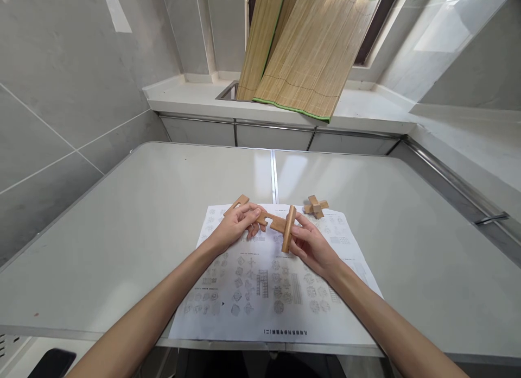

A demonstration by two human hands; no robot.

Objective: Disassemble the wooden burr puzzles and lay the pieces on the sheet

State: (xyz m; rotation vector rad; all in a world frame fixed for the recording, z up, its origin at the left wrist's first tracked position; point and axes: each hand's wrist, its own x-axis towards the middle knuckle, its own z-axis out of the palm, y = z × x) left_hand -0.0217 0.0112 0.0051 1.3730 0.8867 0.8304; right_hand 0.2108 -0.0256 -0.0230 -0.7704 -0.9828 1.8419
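Note:
My left hand (236, 226) is closed around a flat wooden puzzle piece with a slot (236, 205), one end sticking out past its far left side. Just right of its fingers a notched light-wood end (262, 219) shows; whether it belongs to the same piece is hidden by the hand. My right hand (313, 243) grips a rounded wooden bar (288, 230), held almost upright. A flat wooden tongue (277, 223) points from that bar toward my left hand. Beyond my right hand, an assembled wooden burr puzzle (316, 207) rests at the sheet's far edge.
Beneath both hands lies a printed sheet (268, 318) with puzzle diagrams, on a pale table (122, 247). Behind the table, a bamboo blind (305, 57) hangs over a white ledge (195, 98). A black phone-like object (52, 363) sits at lower left.

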